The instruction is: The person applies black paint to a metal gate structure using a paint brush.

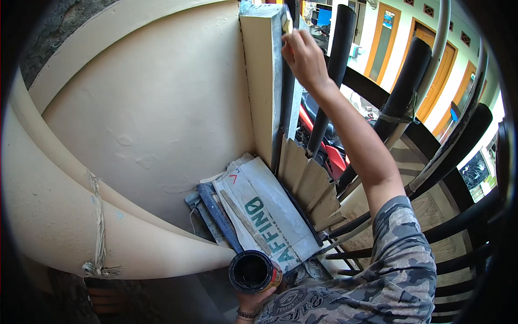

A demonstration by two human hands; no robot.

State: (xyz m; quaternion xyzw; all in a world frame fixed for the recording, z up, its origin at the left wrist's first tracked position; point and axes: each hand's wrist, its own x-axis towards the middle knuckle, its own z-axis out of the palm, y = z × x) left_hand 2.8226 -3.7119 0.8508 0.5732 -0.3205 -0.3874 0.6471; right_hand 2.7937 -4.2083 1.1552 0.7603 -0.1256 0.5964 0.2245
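Observation:
My right hand (306,58) is raised far up along a cream-painted post (261,81), gripping a paintbrush (287,21). Its bristle end lies close to the grey side edge of the post, beside a dark upright bar; whether it touches is hard to tell. Low in front of my body, my left hand (257,299) holds a paint can (277,276) from below and the side. The can's rim is coated black, and its inside (250,270) looks dark.
Black metal fence bars (342,40) stand along the right, with a red motorcycle (334,160) behind. Below the post lies a flattened cardboard box (259,214) bearing writing, next to dark blue strips (220,214). A cream wall (162,105) and a large curved cream surface (149,239) fill the left.

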